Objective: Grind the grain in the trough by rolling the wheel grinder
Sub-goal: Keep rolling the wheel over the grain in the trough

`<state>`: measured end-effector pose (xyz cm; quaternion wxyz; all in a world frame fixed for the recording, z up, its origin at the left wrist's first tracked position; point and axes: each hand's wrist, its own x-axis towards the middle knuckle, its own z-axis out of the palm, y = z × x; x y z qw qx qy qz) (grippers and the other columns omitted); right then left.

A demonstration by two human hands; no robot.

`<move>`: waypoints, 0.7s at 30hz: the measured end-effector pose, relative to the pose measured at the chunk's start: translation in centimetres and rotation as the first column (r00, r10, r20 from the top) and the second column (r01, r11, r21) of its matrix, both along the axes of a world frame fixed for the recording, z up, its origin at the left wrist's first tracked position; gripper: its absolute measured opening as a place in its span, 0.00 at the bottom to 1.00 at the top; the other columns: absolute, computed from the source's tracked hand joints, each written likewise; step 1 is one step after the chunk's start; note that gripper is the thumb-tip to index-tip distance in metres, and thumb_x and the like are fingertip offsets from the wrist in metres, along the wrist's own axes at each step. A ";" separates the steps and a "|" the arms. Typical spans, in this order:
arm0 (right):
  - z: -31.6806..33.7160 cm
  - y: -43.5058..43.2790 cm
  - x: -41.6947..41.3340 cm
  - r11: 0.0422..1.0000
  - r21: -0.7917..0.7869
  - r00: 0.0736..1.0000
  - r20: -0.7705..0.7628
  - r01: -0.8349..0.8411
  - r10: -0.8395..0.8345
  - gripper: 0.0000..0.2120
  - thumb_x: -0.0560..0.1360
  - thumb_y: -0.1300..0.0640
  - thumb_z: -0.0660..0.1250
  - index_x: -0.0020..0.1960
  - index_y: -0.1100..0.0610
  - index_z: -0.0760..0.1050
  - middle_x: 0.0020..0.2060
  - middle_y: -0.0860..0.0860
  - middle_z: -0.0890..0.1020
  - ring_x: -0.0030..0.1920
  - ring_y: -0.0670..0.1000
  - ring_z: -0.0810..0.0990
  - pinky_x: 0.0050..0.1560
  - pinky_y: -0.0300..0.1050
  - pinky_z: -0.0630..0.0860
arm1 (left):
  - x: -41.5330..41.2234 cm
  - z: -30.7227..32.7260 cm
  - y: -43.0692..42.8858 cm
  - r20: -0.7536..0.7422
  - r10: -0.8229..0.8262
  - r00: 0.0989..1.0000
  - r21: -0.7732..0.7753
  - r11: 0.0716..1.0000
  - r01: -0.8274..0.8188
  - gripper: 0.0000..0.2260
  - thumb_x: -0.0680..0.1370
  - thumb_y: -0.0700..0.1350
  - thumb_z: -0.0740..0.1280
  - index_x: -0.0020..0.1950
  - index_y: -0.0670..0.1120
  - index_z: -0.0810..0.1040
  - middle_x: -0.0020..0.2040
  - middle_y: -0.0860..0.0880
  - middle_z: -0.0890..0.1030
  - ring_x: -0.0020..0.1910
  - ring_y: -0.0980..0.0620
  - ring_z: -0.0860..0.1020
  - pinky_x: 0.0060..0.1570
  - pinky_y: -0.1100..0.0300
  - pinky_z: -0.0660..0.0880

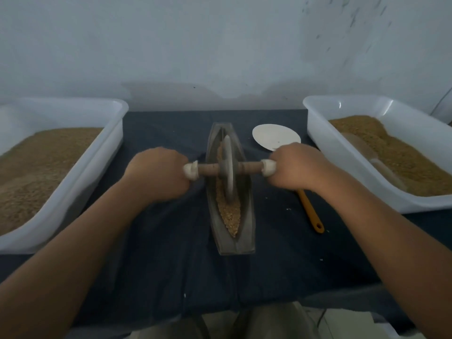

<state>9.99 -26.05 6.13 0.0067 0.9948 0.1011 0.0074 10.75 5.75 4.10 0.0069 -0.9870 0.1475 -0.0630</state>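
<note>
A long boat-shaped metal trough (247,231) lies lengthwise on the dark cloth in the middle of the table. Yellow-brown grain (231,214) fills its groove. The wheel grinder (227,167), a grey disc on a wooden axle with white end caps, stands upright in the groove around the trough's middle. My left hand (156,171) grips the axle's left end. My right hand (297,166) grips the right end. Both fists hide most of the handles.
A white tub (80,172) of brown grain stands at the left; a second white tub (315,133) of grain with a clear scoop (376,160) stands at the right. A white plate (274,138) and an orange-handled tool (310,211) lie right of the trough. A wall rises behind.
</note>
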 end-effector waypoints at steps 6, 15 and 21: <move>1.2 -0.5 -1.8 0.998 0.045 0.966 -0.256 -0.038 0.048 0.12 0.63 0.36 0.65 0.37 0.43 0.79 0.29 0.43 0.81 0.28 0.44 0.79 0.29 0.43 0.70 | -3.0 -0.9 1.3 -0.041 -0.038 0.998 -0.039 0.999 0.036 0.16 0.69 0.64 0.59 0.33 0.54 0.75 0.29 0.56 0.76 0.29 0.56 0.75 0.28 0.60 0.66; 0.9 1.4 3.5 0.997 -0.033 0.997 0.054 0.064 -0.062 0.13 0.72 0.44 0.63 0.46 0.52 0.78 0.40 0.49 0.83 0.41 0.53 0.81 0.37 0.47 0.77 | 4.6 1.7 -1.2 -0.076 0.037 0.996 -0.011 0.999 -0.038 0.13 0.74 0.60 0.65 0.39 0.51 0.79 0.39 0.53 0.80 0.40 0.47 0.79 0.40 0.54 0.74; 1.9 -0.4 -3.5 0.997 0.033 0.933 -0.352 -0.063 0.070 0.13 0.59 0.34 0.61 0.41 0.31 0.77 0.32 0.33 0.81 0.29 0.42 0.80 0.28 0.42 0.70 | -4.1 0.1 1.6 -0.178 -0.070 0.982 -0.017 0.998 0.068 0.10 0.66 0.59 0.64 0.34 0.53 0.76 0.28 0.55 0.77 0.27 0.60 0.75 0.26 0.62 0.65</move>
